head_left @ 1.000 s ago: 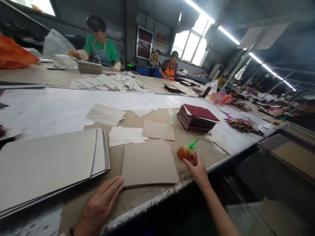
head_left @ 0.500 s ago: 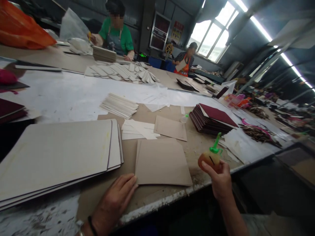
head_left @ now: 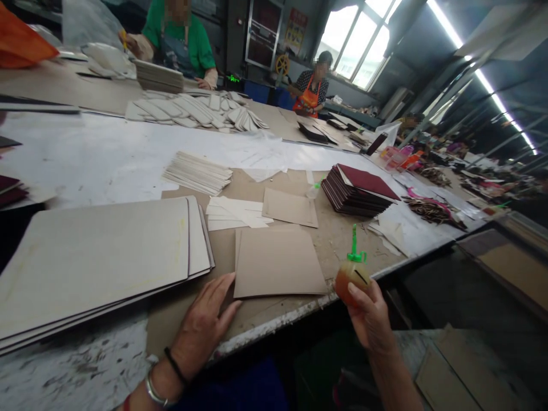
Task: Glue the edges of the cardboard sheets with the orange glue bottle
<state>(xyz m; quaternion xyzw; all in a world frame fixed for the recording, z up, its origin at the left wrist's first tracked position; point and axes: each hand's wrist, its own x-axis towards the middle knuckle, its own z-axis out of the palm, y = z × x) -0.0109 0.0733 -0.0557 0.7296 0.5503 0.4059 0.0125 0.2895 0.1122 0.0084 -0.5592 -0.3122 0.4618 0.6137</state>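
Observation:
My right hand (head_left: 370, 317) is closed round a small orange squeeze bottle (head_left: 349, 278) with a green nozzle, held upright just past the table's near edge. My left hand (head_left: 205, 325) lies flat on the table with fingers stretched out, its fingertips touching the near left corner of a brown cardboard square (head_left: 278, 262). A second, smaller brown cardboard piece (head_left: 291, 207) lies farther back. A large stack of grey boards (head_left: 98, 257) sits to the left of my left hand.
A pile of dark red covers (head_left: 359, 188) stands at the right. White paper strips (head_left: 197, 173) and loose white sheets (head_left: 235, 213) lie behind the cardboard. Two other people (head_left: 180, 31) work at the far side, one in an orange apron (head_left: 310, 85). The table edge (head_left: 274, 325) runs diagonally before me.
My right hand took the bottle off the table, lifted it and turned it upright near the edge. My left hand stayed at the cardboard square's corner.

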